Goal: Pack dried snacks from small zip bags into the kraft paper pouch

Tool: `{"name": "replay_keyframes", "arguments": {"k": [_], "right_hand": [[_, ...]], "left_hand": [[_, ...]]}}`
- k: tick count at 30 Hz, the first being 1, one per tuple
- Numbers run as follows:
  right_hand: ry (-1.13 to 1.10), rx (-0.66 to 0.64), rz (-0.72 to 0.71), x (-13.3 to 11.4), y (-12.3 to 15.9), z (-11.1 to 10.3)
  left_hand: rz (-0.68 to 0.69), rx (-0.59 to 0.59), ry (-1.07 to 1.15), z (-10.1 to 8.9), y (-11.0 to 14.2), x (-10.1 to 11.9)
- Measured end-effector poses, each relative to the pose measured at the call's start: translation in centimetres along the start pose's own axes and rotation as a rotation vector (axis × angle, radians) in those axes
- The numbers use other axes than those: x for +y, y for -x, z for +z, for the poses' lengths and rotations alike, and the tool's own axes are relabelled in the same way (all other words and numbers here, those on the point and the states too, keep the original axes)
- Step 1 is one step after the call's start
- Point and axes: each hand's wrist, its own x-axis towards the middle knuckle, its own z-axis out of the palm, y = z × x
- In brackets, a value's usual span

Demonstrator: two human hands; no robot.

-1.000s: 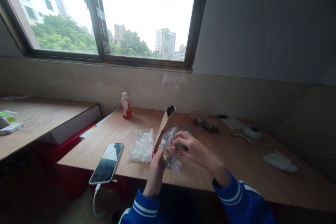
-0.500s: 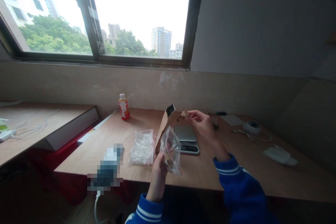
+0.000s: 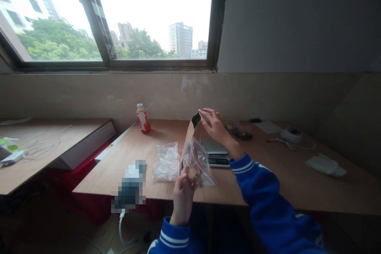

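Low in my left hand [image 3: 183,186] I grip a clear zip bag [image 3: 204,158] with red seal lines; brownish pieces lie in its bottom. Behind it a brown paper bag [image 3: 189,137] stands with its dark-lined mouth spread apart. My right hand [image 3: 212,125] is at the right edge of that mouth, fingers bent over the rim; the fingertips are partly hidden. No piece shows in these fingers. A kitchen scale [image 3: 218,160] sits beneath my right wrist, partly covered by the hand and the zip bag.
Flat clear zip bags [image 3: 166,162] lie left of the paper bag. A red-and-white bottle [image 3: 143,119] stands farther back. A pixelated device [image 3: 129,186] with a white cable overhangs the front edge. Another bag of dark pieces [image 3: 239,130], a white round device [image 3: 291,135] and a white packet [image 3: 326,165] are rightward.
My right hand has moved up and left from above the scale to the paper bag's mouth. The small brownish piece it held is out of sight. My left hand keeps the zip bag.
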Motion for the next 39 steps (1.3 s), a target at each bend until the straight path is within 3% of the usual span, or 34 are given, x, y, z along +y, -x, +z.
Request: {"name": "replay_keyframes", "arguments": {"k": [2, 3, 7, 9, 15, 19, 24, 29, 31, 36, 39], "right_hand": [[-0.168, -0.012, 0.064, -0.9, 1.7, -1.2], [-0.259, -0.082, 0.11, -1.3, 2.7, -1.8], [-0.496, -0.569, 0.256, -3.0, 6.6, -3.7], [-0.485, -0.667, 0.267, -3.6, 7.6, -4.1], [-0.351, -0.735, 0.215, -4.9, 8.4, -3.9], [-0.309, -0.698, 0.136, -5.1, 9.0, -3.2], [-0.323, -0.693, 0.044, -4.3, 8.7, -3.3], [-0.431, -0.7, 0.102, -3.5, 7.9, -4.3], [-0.421, -0.675, 0.126, -3.2, 7.9, -4.2], [-0.341, -0.687, 0.021, -2.2, 7.8, -3.7], [-0.343, -0.674, 0.046, -1.6, 7.6, -3.8]], "left_hand": [[0.022, -0.042, -0.027, -0.1, -0.1, -0.2], [0.029, -0.059, -0.044, -0.2, -0.1, -0.3], [0.037, -0.101, -0.097, -0.4, -0.2, -0.9], [0.051, -0.103, -0.13, -0.3, -0.3, -1.3], [0.166, -0.073, -0.222, -0.2, -0.6, -2.0], [0.207, -0.091, -0.348, 0.2, -0.5, -1.6], [0.231, -0.081, -0.435, 0.9, 0.2, -0.9], [0.223, -0.09, -0.436, 1.2, 0.2, -1.4], [0.27, -0.089, -0.492, 1.2, -0.1, -1.8], [0.413, 0.018, -0.722, 0.8, -1.2, -2.4], [0.441, -0.025, -0.743, 0.9, -1.9, -2.1]]}}
